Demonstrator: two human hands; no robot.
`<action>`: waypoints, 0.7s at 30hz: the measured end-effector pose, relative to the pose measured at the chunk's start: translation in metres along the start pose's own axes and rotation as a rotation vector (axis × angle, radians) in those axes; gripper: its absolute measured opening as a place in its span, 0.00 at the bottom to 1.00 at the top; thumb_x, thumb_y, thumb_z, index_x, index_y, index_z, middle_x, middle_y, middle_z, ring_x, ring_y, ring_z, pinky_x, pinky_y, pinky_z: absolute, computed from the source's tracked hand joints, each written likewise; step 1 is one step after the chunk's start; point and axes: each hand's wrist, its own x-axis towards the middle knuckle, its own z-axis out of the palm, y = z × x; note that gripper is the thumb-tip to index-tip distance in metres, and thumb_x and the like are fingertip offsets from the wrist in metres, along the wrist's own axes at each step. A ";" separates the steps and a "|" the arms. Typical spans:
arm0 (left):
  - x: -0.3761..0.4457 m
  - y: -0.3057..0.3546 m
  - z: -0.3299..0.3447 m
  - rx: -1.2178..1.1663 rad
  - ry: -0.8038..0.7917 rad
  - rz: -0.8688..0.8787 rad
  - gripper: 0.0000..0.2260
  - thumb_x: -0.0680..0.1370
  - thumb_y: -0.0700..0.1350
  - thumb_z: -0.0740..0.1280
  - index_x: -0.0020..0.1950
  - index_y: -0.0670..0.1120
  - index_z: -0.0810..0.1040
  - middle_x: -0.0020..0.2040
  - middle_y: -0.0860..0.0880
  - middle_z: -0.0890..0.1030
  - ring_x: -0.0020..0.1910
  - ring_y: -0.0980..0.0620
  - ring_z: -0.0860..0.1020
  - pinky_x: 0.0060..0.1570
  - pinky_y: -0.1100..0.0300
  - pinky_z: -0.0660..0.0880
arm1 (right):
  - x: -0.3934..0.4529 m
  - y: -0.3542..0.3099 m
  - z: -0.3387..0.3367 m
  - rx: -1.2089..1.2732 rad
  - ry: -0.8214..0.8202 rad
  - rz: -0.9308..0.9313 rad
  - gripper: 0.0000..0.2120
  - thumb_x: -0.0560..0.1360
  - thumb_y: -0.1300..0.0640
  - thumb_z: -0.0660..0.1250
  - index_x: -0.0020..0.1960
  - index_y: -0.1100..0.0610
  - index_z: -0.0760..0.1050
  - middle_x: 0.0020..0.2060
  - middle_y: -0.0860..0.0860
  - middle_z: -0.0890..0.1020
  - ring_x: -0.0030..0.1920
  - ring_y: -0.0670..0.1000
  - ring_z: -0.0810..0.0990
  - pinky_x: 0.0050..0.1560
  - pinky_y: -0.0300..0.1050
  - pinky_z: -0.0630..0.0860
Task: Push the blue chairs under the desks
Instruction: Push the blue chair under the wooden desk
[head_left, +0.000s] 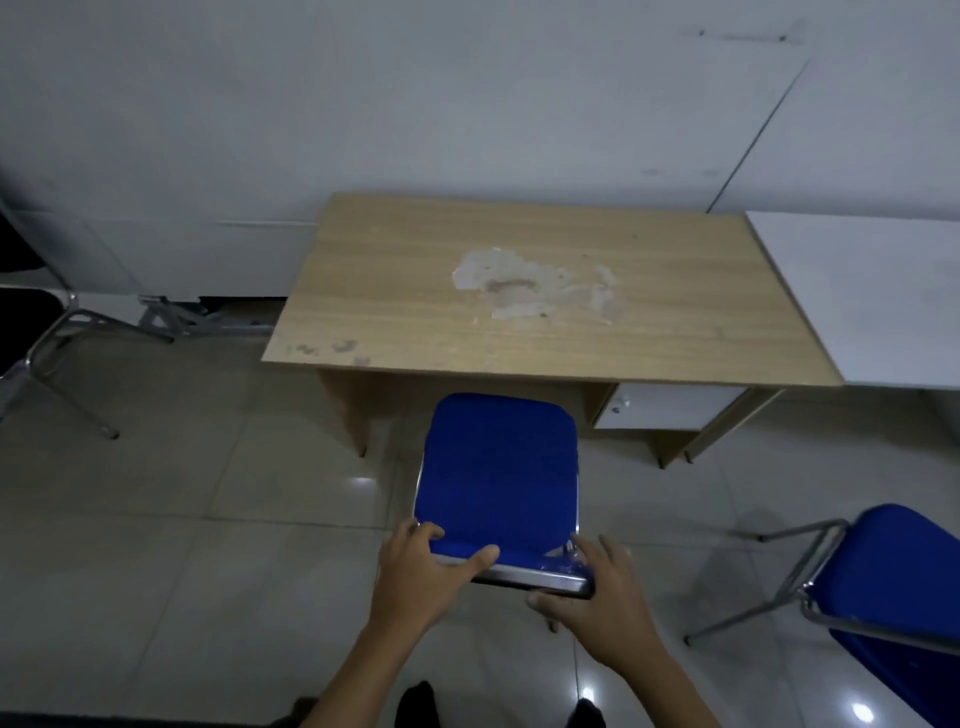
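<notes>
Blue fabric covers the seat of a metal-framed chair (500, 475) that is placed on the pale tiled floor (182, 519), directly in front of a light wood-grain rectangular desk (545, 291). The chair's long axis is run from the person toward the desk, with the seat's front edge pointed at the desk and just short of the near edge of the desktop, while its chrome back bar is turned toward the viewer. The bar is gripped by the left hand (421, 566), with fingers curled over the blue cushion's rear edge and the thumb laid along the bar. The right hand (597, 597) is set at the bar's right end, fingers partly spread, the thumb tucked beneath the metal; whether it is fully clamped cannot be told. A worn, pale patch is seen on the desktop's centre. A white drawer unit (670, 410) is fitted under the desk's right side. A second blue chair (893, 577) is seen at the right, well apart from the first, and a white tabletop (872, 291) is butted against the desk
</notes>
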 end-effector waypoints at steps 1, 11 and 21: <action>-0.004 0.000 0.000 -0.016 0.013 -0.025 0.42 0.56 0.85 0.69 0.58 0.57 0.79 0.65 0.57 0.73 0.64 0.52 0.75 0.61 0.52 0.80 | -0.002 0.005 -0.001 0.157 0.006 0.038 0.45 0.57 0.27 0.78 0.70 0.41 0.71 0.66 0.40 0.70 0.67 0.49 0.73 0.65 0.50 0.77; 0.002 -0.008 -0.008 -0.084 0.028 -0.084 0.47 0.49 0.81 0.77 0.60 0.55 0.77 0.62 0.55 0.73 0.57 0.55 0.77 0.52 0.57 0.79 | 0.008 0.009 0.002 0.556 0.013 0.131 0.45 0.52 0.39 0.88 0.66 0.46 0.76 0.65 0.46 0.74 0.62 0.50 0.79 0.60 0.56 0.82; 0.032 0.012 -0.017 -0.116 0.066 -0.083 0.41 0.49 0.81 0.75 0.52 0.57 0.77 0.58 0.53 0.78 0.51 0.58 0.78 0.41 0.62 0.76 | 0.050 0.004 -0.011 0.530 -0.069 0.042 0.43 0.56 0.39 0.86 0.67 0.46 0.74 0.70 0.47 0.69 0.67 0.51 0.74 0.67 0.53 0.78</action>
